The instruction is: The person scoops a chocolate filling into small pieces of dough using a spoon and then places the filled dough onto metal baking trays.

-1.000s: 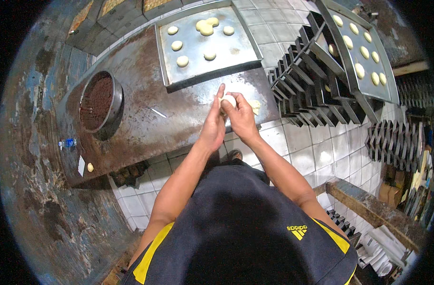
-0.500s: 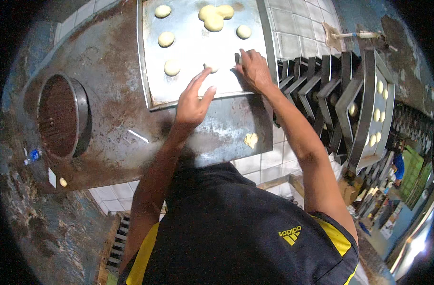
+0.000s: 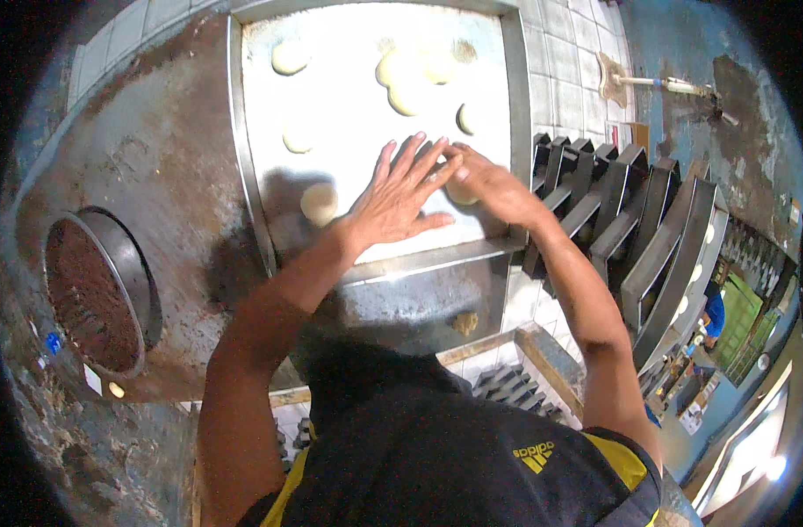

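My left hand (image 3: 397, 198) is held over the near part of a shiny metal tray (image 3: 436, 261), palm down, fingers spread flat. My right hand (image 3: 498, 186) meets its fingertips from the right. The right hand is blurred and its fingers are partly hidden, so its grip cannot be told. Beside its thumb shows a pale round dough ball (image 3: 461, 192). Another dough ball (image 3: 319, 204) rests left of my left wrist. Farther off lie a dough ball (image 3: 298, 139), one at the far left (image 3: 290, 57), one on the right (image 3: 465, 119) and a joined dough clump (image 3: 408, 86).
Left on the stained table stands a round metal pan (image 3: 150, 294) of crumbly brown filling (image 3: 90, 281). A dough scrap (image 3: 464, 323) lies near the front edge. Stacked metal trays (image 3: 608, 211) rise on the right. A person in blue (image 3: 714, 307) is far right.
My left hand has moved right and spread flat. My right hand has come in against its fingertips. The whole view has shifted, so the tray sits lower and looks larger.
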Available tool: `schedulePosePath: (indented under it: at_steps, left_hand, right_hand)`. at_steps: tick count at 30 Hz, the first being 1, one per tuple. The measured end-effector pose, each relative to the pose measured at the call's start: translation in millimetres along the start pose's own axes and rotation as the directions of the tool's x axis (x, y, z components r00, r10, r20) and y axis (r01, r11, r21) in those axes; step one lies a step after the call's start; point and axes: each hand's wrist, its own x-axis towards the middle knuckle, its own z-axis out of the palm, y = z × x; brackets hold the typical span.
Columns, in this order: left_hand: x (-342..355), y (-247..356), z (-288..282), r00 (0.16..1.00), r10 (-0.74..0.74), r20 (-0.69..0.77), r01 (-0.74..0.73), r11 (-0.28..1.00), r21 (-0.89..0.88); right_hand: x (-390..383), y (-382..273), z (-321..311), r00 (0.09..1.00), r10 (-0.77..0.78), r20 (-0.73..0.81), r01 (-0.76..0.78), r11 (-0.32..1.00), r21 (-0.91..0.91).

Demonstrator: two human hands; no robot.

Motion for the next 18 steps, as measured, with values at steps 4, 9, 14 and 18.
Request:
schedulePosePath:
  at_steps: [4, 9, 14, 18]
  left_hand:
    - [9, -2, -37, 0.956, -0.117, -0.268, 0.126, 0.992, 0.015]
    - [56, -52, -50, 0.961, -0.189, -0.202, 0.243, 0.926, 0.288]
    - [69, -42, -68, 0.916, -0.396, -0.068, 0.400, 0.886, 0.235]
    - [51, 53, -75, 0.777, -0.549, -0.307, 0.147, 0.633, -0.760]
  right_hand:
    - [76, -12, -37, 0.917, 0.253, -0.309, -0.236, 0.967, 0.093]
    - [157, -29, -32, 0.871, 0.241, -0.427, -0.234, 0.970, 0.071]
    - [68, -82, -97, 0.812, 0.218, -0.542, 0.003, 0.926, 0.377]
    - [-44, -129, -75, 0.683, -0.021, -0.730, 0.154, 0.981, 0.116]
